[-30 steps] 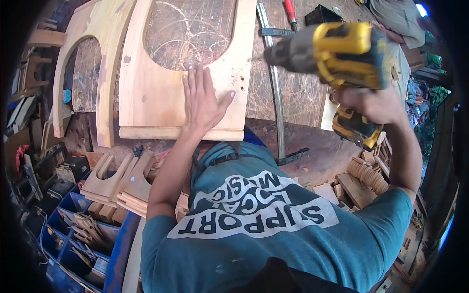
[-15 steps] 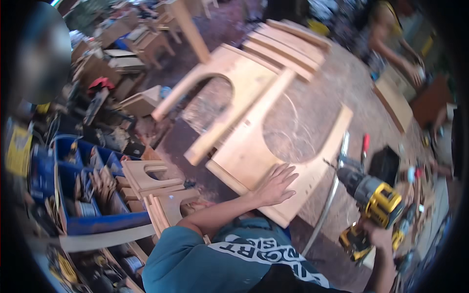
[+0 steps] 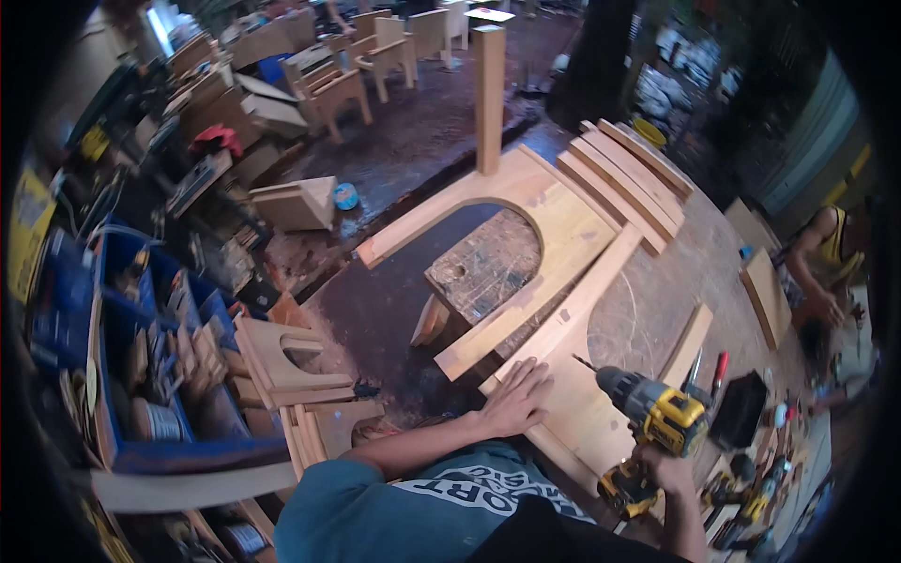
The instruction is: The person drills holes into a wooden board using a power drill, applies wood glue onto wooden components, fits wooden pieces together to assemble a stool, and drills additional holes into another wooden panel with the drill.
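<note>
My left hand (image 3: pixel 516 399) lies flat, fingers outstretched, on a pale wooden panel (image 3: pixel 587 427) with an arched cutout, close to its near left corner. My right hand (image 3: pixel 664 467) grips the handle of a yellow-and-black cordless drill (image 3: pixel 662 413). The drill's bit points left, over the panel; whether it touches the wood I cannot tell. Beyond lies a second arched panel (image 3: pixel 572 220), with a square wooden post (image 3: pixel 489 103) standing upright at its far end. Several wooden boards (image 3: pixel 619 178) are stacked at its right.
Blue divided bins (image 3: pixel 141 450) with wood pieces stand at left, beside smaller arched wooden parts (image 3: pixel 291 361). A red-handled tool (image 3: pixel 720 371) and a black tray (image 3: pixel 740 411) lie right of the drill. Another person (image 3: pixel 826 267) is at far right. Wooden chairs (image 3: pixel 383 56) stand in the back.
The head view has swung, showing more of the background. My right hand has brought the drill left, over the panel. My left hand now rests closer to the panel's near left corner.
</note>
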Demonstrator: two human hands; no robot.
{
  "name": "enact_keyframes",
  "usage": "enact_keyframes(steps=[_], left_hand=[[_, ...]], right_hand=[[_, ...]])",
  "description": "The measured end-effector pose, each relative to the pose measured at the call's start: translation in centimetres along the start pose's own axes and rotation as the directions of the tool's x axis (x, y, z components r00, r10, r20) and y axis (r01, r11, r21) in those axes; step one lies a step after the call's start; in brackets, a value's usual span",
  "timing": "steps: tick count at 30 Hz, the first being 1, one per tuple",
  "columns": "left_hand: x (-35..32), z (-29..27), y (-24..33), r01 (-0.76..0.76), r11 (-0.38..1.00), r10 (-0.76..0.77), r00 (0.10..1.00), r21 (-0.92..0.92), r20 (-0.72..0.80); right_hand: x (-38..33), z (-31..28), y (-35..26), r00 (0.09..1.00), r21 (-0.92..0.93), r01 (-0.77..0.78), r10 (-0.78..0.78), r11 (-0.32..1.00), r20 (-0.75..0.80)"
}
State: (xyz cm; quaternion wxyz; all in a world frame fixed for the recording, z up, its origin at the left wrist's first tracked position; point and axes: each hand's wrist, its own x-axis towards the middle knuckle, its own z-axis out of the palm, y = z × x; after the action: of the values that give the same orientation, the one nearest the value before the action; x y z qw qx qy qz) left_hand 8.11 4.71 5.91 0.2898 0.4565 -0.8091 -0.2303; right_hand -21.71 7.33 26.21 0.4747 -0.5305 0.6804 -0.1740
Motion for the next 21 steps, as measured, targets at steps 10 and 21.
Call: enact_keyframes(steps=[10, 21], left_hand=[[-0.2, -1.1, -1.8, 0.010, 0.973, 0.002, 0.999, 0.229, -0.053], [-1.1, 1.1, -0.5, 0.121, 0.963, -0.070, 0.975, 0.240, -0.209]], right_hand=[[0.1, 3.0, -1.6, 0.963, 0.025, 0.261, -0.259, 0.965, -0.070], [-6.0, 3.1, 3.9, 0.891, 0.004, 0.317, -0.297, 0.948, -0.344]])
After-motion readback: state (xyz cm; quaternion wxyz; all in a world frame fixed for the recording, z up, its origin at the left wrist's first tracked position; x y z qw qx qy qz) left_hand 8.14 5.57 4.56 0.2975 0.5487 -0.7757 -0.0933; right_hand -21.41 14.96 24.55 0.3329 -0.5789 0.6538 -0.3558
